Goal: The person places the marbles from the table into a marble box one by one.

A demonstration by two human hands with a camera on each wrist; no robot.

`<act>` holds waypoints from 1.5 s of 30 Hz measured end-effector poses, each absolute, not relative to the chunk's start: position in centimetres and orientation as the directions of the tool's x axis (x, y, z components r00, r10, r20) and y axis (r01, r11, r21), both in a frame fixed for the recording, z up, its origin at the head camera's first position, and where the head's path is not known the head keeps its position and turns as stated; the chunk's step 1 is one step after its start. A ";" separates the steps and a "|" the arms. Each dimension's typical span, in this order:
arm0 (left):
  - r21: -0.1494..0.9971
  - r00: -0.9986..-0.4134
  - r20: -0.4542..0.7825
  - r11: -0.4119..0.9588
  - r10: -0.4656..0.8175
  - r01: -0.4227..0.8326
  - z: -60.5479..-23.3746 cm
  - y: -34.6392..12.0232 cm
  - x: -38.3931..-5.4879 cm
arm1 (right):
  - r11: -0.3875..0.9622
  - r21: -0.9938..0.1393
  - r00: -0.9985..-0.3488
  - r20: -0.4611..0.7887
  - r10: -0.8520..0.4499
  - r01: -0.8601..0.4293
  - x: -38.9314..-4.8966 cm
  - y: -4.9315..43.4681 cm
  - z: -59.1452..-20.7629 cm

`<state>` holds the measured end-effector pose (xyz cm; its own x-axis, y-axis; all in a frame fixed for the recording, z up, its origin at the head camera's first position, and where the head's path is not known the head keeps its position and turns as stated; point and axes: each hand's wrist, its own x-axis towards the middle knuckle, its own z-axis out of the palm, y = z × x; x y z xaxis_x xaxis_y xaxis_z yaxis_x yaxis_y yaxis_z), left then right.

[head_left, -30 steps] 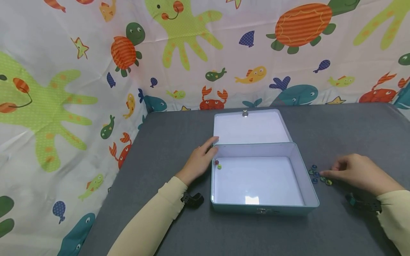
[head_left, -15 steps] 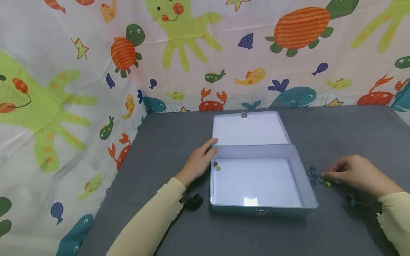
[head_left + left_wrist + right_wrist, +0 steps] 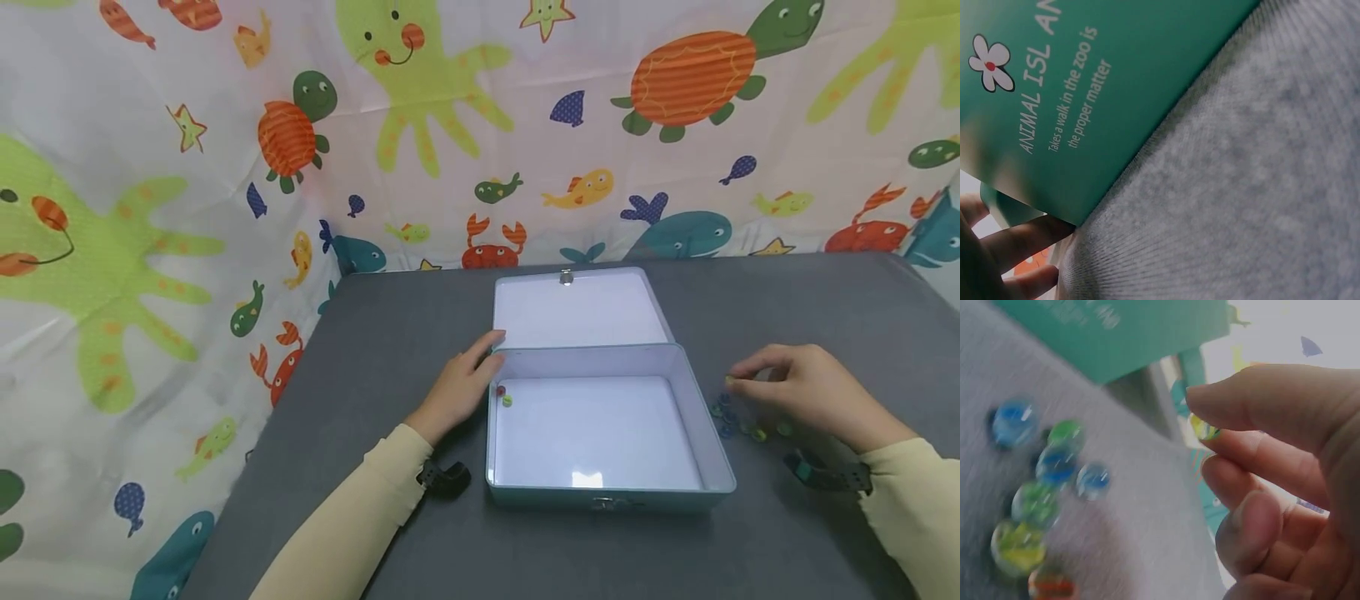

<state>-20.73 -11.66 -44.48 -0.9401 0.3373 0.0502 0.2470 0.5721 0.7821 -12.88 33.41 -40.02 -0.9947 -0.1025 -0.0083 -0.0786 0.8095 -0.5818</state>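
Observation:
In the right wrist view my right hand (image 3: pixel 1285 462) pinches a yellow-green glass marble (image 3: pixel 1202 427) between thumb and index finger, raised over the table. Below it lie several loose marbles, among them a blue one (image 3: pixel 1057 465), a yellow one (image 3: pixel 1019 548) and an orange one (image 3: pixel 1052 584). My left hand (image 3: pixel 456 385) rests at the back left corner of a green tin box (image 3: pixel 540 497), its fingers fairly straight against the side. Inside the box, by the left wall, sit a red marble (image 3: pixel 501 390) and a yellow-green marble (image 3: pixel 507 401).
The box's lid (image 3: pixel 581 308) lies folded back behind it on the grey cloth-covered table (image 3: pixel 600 554). A curtain (image 3: pixel 450 192) printed with sea animals hangs behind and to the left. Dark wrist cameras are strapped to both wrists, the right one (image 3: pixel 828 472) low over the table.
My right hand has risen from the marbles and moved left towards the box, carrying one marble. My left hand keeps its place on the box. The head view has tilted slightly.

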 end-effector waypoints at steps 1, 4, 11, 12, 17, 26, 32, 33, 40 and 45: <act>0.784 -0.941 0.050 0.570 0.334 0.244 -44.5 -11.7 -20.7 | 0.798 -0.598 -0.995 -0.003 -0.101 -0.079 -12.9 33.2 -39.8; 0.789 -0.944 0.049 0.567 0.328 0.238 -44.3 -11.8 -20.6 | 0.771 -0.631 -0.995 0.015 -0.099 -0.086 -13.0 32.7 -39.1; 0.780 -0.942 0.061 0.573 0.329 0.251 -44.2 -12.0 -20.7 | 0.762 -0.636 -0.992 0.063 -0.110 -0.125 -13.8 31.4 -37.5; 0.782 -0.942 0.059 0.572 0.330 0.250 -44.3 -11.9 -20.6 | 0.759 -0.639 -0.992 0.066 -0.109 -0.126 -13.9 31.2 -37.3; 0.787 -0.943 0.046 0.569 0.329 0.237 -44.4 -11.7 -20.6 | 0.732 -0.666 -0.990 0.073 -0.124 -0.141 -14.4 29.8 -36.3; 0.784 -0.939 0.050 0.569 0.341 0.248 -44.3 -11.6 -20.8 | 0.691 -0.697 -0.981 0.105 -0.166 -0.191 -15.3 27.2 -35.2; 0.785 -0.942 0.048 0.570 0.331 0.241 -44.2 -11.8 -20.7 | 0.665 -0.709 -0.969 0.114 -0.219 -0.234 -16.3 24.9 -34.5; 0.785 -0.942 0.047 0.571 0.331 0.240 -44.2 -11.9 -20.7 | 0.660 -0.712 -0.967 0.118 -0.226 -0.241 -16.4 24.5 -34.4; 0.776 -0.937 0.050 0.577 0.345 0.254 -44.4 -11.9 -20.9 | 0.650 -0.714 -0.960 0.120 -0.252 -0.260 -16.9 22.3 -34.3; 0.775 -0.939 0.047 0.580 0.341 0.250 -44.4 -11.8 -20.9 | 0.656 -0.701 -0.952 0.109 -0.286 -0.278 -17.3 21.0 -34.5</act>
<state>-20.91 -11.78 -44.41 -0.9387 0.3414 0.0473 0.2501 0.5803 0.7751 -17.27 20.99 -34.51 -0.9519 -0.2862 0.1093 -0.2779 0.6563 -0.7015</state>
